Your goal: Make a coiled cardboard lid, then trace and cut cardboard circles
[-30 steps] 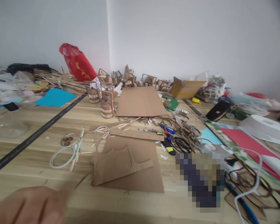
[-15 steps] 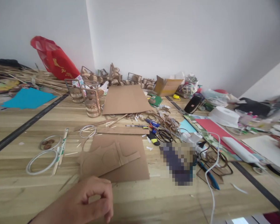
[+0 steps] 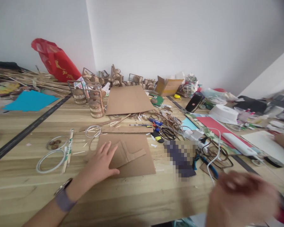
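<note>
The left hand (image 3: 100, 164) spreads its grip wide over the cardboard (image 3: 143, 165); the right hand (image 3: 243, 200) (a blur) hides its grip's state.

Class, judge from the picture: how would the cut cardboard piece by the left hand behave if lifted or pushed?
The cut cardboard piece is probably light for its size, since it looks thin. It may flex when lifted, being broad and sheet-like. Pushed, it would likely slide rather than roll, as it lies flat over the larger cardboard sheet.
</note>
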A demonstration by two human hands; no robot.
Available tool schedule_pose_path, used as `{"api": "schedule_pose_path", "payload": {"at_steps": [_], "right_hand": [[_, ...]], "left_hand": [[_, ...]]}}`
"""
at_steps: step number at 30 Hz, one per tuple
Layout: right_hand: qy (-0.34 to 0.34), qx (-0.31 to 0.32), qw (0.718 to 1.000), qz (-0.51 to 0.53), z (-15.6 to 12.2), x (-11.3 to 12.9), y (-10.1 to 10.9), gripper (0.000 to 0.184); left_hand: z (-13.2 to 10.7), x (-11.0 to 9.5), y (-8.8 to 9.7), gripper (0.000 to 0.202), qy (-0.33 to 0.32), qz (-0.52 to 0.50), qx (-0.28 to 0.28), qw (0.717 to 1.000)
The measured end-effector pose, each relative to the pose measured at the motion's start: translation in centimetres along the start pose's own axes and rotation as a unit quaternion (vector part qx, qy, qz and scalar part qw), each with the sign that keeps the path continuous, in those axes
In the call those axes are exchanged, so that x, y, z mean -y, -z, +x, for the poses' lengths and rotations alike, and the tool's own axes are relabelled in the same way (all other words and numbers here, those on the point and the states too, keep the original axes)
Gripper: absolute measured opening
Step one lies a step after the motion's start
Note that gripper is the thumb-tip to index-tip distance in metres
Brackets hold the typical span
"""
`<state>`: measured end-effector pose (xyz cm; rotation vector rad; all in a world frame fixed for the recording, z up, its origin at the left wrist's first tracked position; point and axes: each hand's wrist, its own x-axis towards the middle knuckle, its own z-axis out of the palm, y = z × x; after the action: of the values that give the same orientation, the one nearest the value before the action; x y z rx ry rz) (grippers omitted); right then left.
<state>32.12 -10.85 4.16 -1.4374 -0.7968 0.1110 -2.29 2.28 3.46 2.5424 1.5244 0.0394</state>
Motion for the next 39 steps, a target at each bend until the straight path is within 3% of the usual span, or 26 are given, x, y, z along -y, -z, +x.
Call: {"api": "schedule_pose_path", "payload": {"at_steps": [2,5,7,9,13,16,20,24,27,29,32,35,37,39], "right_hand": [[0.023,0.045,0.998,-0.047,2.4,-0.3,-5.2,0.054],[0.029,0.195,0.969,-0.149,5.7,-2.3,-11.7,0.035],[0.018,0.252,0.941,-0.227,7.8,-3.7,-14.1,0.025],[0.008,0.275,0.915,-0.293,9.8,-4.9,-15.1,0.020],[-0.003,0.310,0.878,-0.364,12.7,-6.3,-15.2,0.024],[-0.003,0.339,0.870,-0.358,13.4,-7.2,-15.1,0.028],[0.005,0.333,0.896,-0.292,13.7,-7.5,-14.9,0.029],[-0.010,0.282,0.943,-0.178,13.5,-5.8,-14.4,0.027],[-0.048,0.243,0.967,-0.060,11.4,-3.5,-14.1,0.040],[-0.091,0.251,0.963,0.030,8.9,-2.0,-14.0,0.053],[-0.172,0.277,0.936,0.129,4.8,-0.4,-14.0,0.068],[-0.255,0.305,0.897,0.192,1.5,0.2,-13.9,0.070],[-0.339,0.327,0.838,0.276,0.2,0.1,-13.9,0.068],[-0.413,0.344,0.760,0.364,-0.7,-0.2,-13.9,0.061]], "left_hand": [[1.1,0.1,-0.3,0.094,-0.001,0.006,0.011,1.000],[2.0,0.2,-0.5,0.098,-0.012,0.012,0.027,0.999],[2.2,0.3,-0.5,0.097,-0.020,0.012,0.029,0.999],[2.2,0.3,-0.4,0.095,-0.025,0.015,0.026,0.999],[2.2,0.3,-0.4,0.092,-0.031,0.015,0.027,0.999],[2.0,0.0,-0.1,0.089,-0.025,0.013,0.028,0.999],[1.7,-0.4,1.2,0.081,-0.002,0.019,-0.010,1.000],[2.2,-0.6,2.6,0.077,-0.016,0.054,-0.088,0.995],[2.9,-0.8,3.6,0.075,-0.024,0.075,-0.132,0.988],[3.4,-1.0,4.1,0.074,-0.022,0.086,-0.156,0.984],[4.1,-1.2,4.6,0.072,-0.017,0.095,-0.179,0.979],[4.5,-1.3,4.7,0.070,-0.015,0.102,-0.187,0.977],[4.6,-1.3,4.6,0.069,-0.014,0.108,-0.195,0.975],[4.5,-1.2,4.4,0.068,-0.011,0.109,-0.204,0.973]]}}
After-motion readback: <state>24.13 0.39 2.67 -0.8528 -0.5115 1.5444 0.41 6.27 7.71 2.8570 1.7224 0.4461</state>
